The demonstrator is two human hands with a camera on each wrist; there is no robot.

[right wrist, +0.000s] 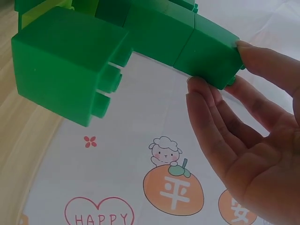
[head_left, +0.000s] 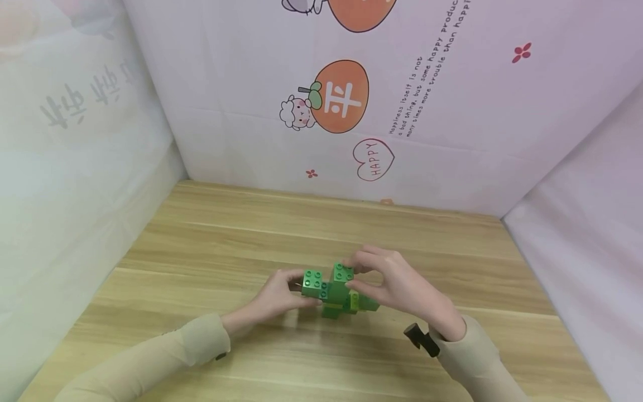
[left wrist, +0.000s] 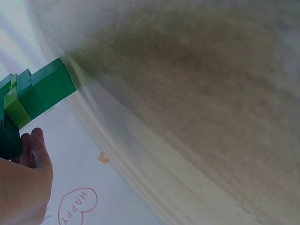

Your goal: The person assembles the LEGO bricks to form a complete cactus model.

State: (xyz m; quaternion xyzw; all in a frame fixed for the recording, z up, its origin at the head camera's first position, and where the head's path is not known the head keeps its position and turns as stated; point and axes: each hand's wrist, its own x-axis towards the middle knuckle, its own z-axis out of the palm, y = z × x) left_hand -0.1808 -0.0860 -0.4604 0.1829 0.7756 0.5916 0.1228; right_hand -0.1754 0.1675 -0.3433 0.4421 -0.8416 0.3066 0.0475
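Note:
A cluster of joined green toy building blocks (head_left: 337, 287) stands upright over the wooden table, with a lime-green block (head_left: 354, 300) among the darker ones. On its left side, my left hand (head_left: 276, 293) grips the block (head_left: 312, 283) that juts out, thumb in front and fingers behind. My right hand (head_left: 392, 276) pinches the tallest block (right wrist: 208, 54) at its top end between thumb and fingers. In the left wrist view, the far end of the green blocks (left wrist: 51, 84) sticks out past curled fingers (left wrist: 40, 150); the rest is cut off by the frame.
The wood-grain table (head_left: 226, 240) lies beneath both hands. Around it hang white cloth walls, the back one (head_left: 241, 84) printed with orange fruit, a sheep and a heart. A black strap piece (head_left: 422, 339) sits at the right wrist.

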